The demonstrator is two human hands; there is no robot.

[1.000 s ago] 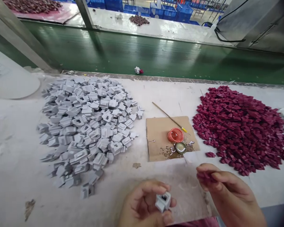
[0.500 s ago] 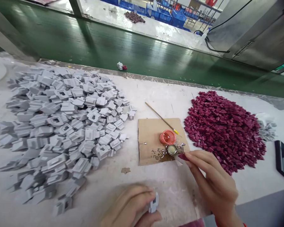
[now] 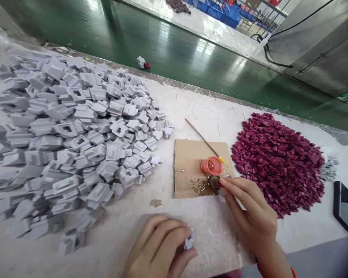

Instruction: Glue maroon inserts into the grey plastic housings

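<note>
Between the thumb and fingers of my left hand (image 3: 162,247) is a small grey plastic part (image 3: 189,239) with a recess facing right. My right hand (image 3: 248,212) pinches a small maroon plastic piece (image 3: 217,182) over a bottle cap (image 3: 213,180). The piece covers part of the cap; whether it touches what is inside I cannot tell. Right behind the cap is a small red cup (image 3: 211,166) with liquid in it. Cup and cap sit on a square of cardboard (image 3: 183,154) with wet, shiny spots. A thin brush (image 3: 204,139) with a yellow end lies across its far edge.
A big heap of grey parts (image 3: 84,112) covers the left of the table, and a heap of maroon pieces (image 3: 278,162) lies at right. A black phone (image 3: 346,206) rests at the right edge. Beyond runs a green conveyor belt (image 3: 168,50) carrying a joined grey-and-maroon piece (image 3: 143,62).
My right hand has brought the maroon piece left and up, from beside the bottle cap to over it. My left hand keeps its hold on the grey part. The whole view has shifted slightly.
</note>
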